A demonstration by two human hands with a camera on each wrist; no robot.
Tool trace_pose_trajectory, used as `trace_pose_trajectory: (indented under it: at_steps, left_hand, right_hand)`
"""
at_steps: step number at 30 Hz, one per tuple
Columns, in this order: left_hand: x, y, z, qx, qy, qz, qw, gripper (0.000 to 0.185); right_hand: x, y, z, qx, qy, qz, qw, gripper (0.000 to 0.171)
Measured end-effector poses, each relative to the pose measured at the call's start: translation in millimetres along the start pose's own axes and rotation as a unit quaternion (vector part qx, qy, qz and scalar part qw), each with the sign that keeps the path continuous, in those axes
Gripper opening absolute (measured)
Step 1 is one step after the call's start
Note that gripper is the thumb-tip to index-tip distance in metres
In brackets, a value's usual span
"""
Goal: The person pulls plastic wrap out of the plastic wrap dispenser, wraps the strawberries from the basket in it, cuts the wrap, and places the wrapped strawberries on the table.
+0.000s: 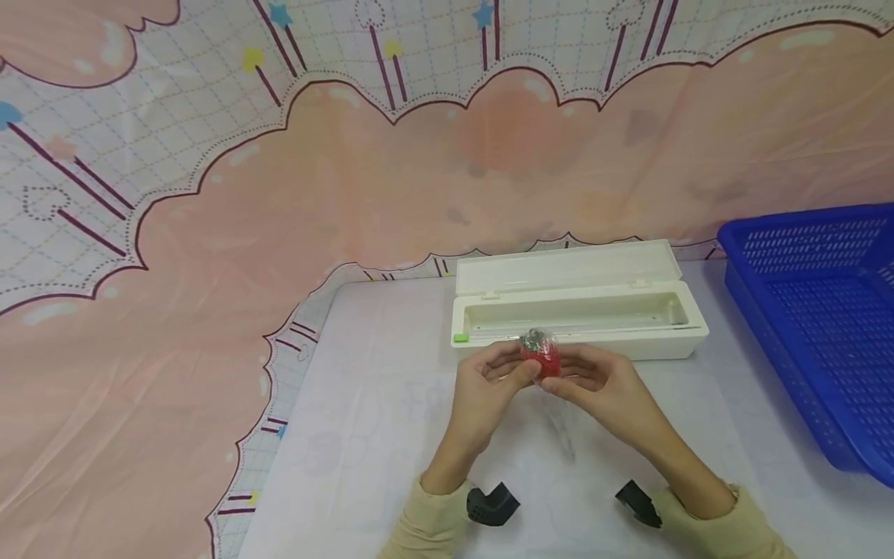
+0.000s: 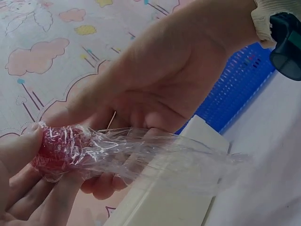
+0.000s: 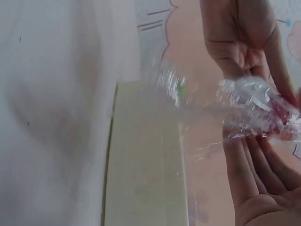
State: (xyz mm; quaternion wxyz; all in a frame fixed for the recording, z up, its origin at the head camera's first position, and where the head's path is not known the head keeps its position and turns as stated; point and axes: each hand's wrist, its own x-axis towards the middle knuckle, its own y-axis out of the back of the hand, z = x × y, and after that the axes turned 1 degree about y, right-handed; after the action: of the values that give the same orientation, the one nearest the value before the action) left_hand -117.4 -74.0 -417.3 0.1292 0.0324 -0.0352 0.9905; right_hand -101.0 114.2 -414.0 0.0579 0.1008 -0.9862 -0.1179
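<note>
A red strawberry (image 1: 543, 360) with a green top is wrapped in clear plastic film (image 2: 155, 150), held up in front of the white box. My left hand (image 1: 486, 394) pinches it from the left, thumb on its near face and fingers behind. From the other side my right hand (image 1: 615, 392) grips it too, thumb at its lower edge. A loose, crumpled tail of film trails from the strawberry toward me, plain in both wrist views. The long white box (image 1: 587, 344) has its lid raised and a small green slider (image 1: 461, 338) at its front left.
At the right stands a blue plastic basket (image 1: 782, 365) with mesh walls. A white cover (image 1: 363, 435) lies over the table, and a pink patterned cloth (image 1: 391, 194) hangs behind it. Black camera mounts (image 1: 493, 505) sit at both wrists beside the yellow sleeves.
</note>
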Motion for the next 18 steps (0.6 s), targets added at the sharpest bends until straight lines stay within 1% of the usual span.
trace_pose_trajectory:
  at_steps: [3, 9, 15, 18]
  left_hand:
    - [0.7, 0.7, 0.5, -0.006, 0.002, 0.009, 0.9999, 0.039]
    - [1.0, 0.2, 0.8, -0.012, 0.007, 0.009, 0.9999, 0.037]
    - [0.8, 1.6, 1.2, 0.008, -0.002, 0.011, 0.9999, 0.037]
    - [1.0, 3.1, 1.7, 0.021, 0.003, 0.007, 0.9998, 0.037]
  right_hand:
    - [0.5, -0.8, 1.7, -0.011, 0.008, -0.002, 1.000, 0.045]
    - [0.2, -1.1, 3.1, -0.039, 0.034, 0.021, 0.998, 0.037]
    - [-0.7, -0.9, 2.4, -0.037, 0.039, 0.037, 0.998, 0.033]
    - [-1.3, 0.1, 2.2, -0.045, 0.037, 0.042, 0.997, 0.032]
